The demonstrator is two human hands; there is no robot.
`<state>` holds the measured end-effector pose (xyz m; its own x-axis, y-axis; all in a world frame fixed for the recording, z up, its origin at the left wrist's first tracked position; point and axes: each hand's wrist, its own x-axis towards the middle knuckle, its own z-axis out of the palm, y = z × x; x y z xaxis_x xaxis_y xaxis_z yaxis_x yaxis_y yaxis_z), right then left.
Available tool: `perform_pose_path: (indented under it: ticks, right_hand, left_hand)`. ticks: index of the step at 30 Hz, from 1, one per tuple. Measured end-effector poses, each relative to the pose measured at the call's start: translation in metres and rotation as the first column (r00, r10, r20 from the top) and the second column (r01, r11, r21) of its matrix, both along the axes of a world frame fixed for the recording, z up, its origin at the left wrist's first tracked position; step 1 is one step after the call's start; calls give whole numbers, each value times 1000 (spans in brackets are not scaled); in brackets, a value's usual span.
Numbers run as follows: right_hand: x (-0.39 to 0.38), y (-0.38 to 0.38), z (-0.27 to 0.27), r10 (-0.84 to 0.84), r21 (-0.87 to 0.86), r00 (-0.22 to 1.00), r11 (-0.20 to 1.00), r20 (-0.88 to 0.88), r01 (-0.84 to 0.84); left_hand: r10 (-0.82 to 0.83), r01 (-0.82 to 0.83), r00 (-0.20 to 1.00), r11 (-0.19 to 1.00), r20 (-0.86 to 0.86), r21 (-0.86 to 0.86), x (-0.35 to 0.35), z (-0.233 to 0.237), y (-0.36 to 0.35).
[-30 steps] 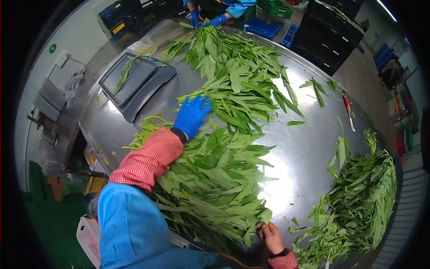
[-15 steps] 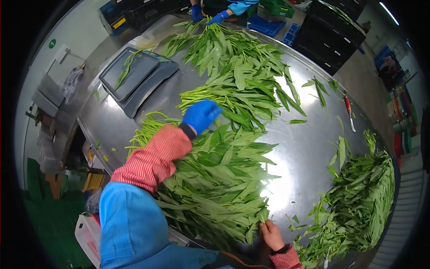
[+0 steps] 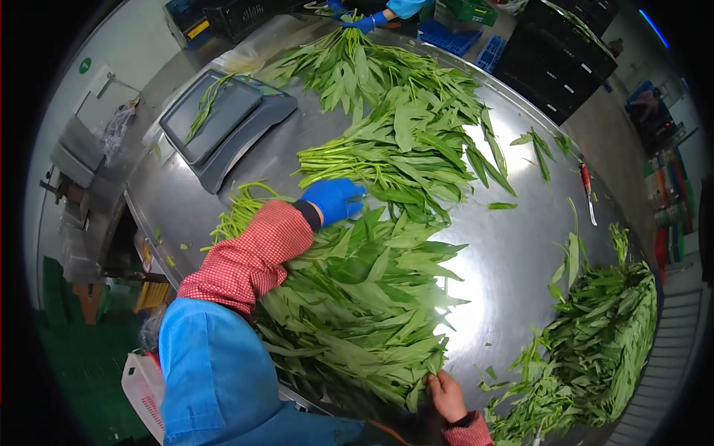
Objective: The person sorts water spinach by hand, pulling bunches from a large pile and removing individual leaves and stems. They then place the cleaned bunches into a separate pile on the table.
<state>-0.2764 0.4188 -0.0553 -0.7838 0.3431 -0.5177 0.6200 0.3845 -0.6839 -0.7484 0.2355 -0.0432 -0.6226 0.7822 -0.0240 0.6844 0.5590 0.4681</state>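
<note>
Two hands meet leafy greens (image 3: 357, 297): left hand (image 3: 335, 199) curled atop, grip unclear; right hand (image 3: 446, 394) pinching some.

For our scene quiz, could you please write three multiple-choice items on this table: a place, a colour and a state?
1. The knife lies: A on the scale; B on the table's bare right side; C in a hand.
2. The left hand is gloved in: A blue; B white; C yellow.
3. The right hand is: A flat on steel; B pinching leaves of the near pile; C gripping the knife.
B, it lies alone on steel; A, it shows blue; B, it closes on leaf tips.
</note>
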Motion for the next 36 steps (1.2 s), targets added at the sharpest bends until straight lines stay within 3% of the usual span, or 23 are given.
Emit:
perform_pose_path:
  ticks: [1, 4, 5, 7, 8, 9, 10, 12, 13, 18, 22, 24, 26, 29, 33, 36]
  right_hand:
    - [0, 1, 0, -14, -20, 1000, 1000, 21, 14]
    - [3, 2, -7, -5, -20, 1000, 1000, 5, 5]
    - [3, 4, -9, 10, -22, 1000, 1000, 16, -10]
    - [5, 6, -11, 40, -25, 998, 999, 42, -39]
    - [-6, 6, 8, 201, 116, 976, 971, 87, -210]
    - [-15, 8, 32, 347, 246, 925, 893, 153, -376]
    - [-30, 10, 56, 472, 355, 849, 771, 238, -528]
    - [-52, 17, 85, 452, 420, 841, 729, 297, -540]
    - [-64, 22, 93, 440, 451, 837, 706, 326, -547]
    - [-171, 38, 114, 270, 351, 945, 916, -183, -193]
    - [-293, 36, 83, 314, 354, 798, 925, -514, -137]
    - [-352, 30, 66, 322, 380, 768, 918, -554, -111]
    - [-398, 15, 58, 278, 397, 831, 915, -481, -77]
    - [-444, 0, 26, 328, 598, 895, 797, -301, -91]
    - [-440, -1, 3, 371, 554, 803, 830, -467, -61]
    - [-398, 6, 28, 369, 527, 729, 850, -576, -13]
  left_hand:
    - [69, -66, 997, 994, -27, 88, -5, 3, 1]
    - [340, -336, 940, 935, -14, 113, -15, 35, 5]
    - [311, -275, 927, 943, -208, 185, -26, 24, 2]
    - [314, -286, 900, 949, -303, 134, -40, 10, -3]
    - [311, -291, 884, 951, -350, 109, -45, 5, -5]
    - [339, -311, 929, 933, -150, 181, -49, 0, -7]
    - [377, -344, 920, 908, -111, 238, -50, 0, -6]
    - [445, -411, 895, 847, -25, 337, -51, 3, -5]
    - [418, -363, 903, 868, -103, 338, -53, 1, -8]
    - [303, -185, 867, 933, -396, 309, -54, 12, -12]
    - [242, -129, 901, 942, -359, 311, -56, 19, -18]
    - [252, -106, 900, 918, -355, 383, -61, 17, -24]
    - [261, -82, 906, 880, -333, 469, -70, 15, -33]
    - [273, -101, 909, 877, -315, 470, -75, 13, -41]
    - [196, -86, 944, 923, -266, 376, -80, 6, -30]
    - [164, -64, 945, 941, -284, 331, -79, 4, -1]
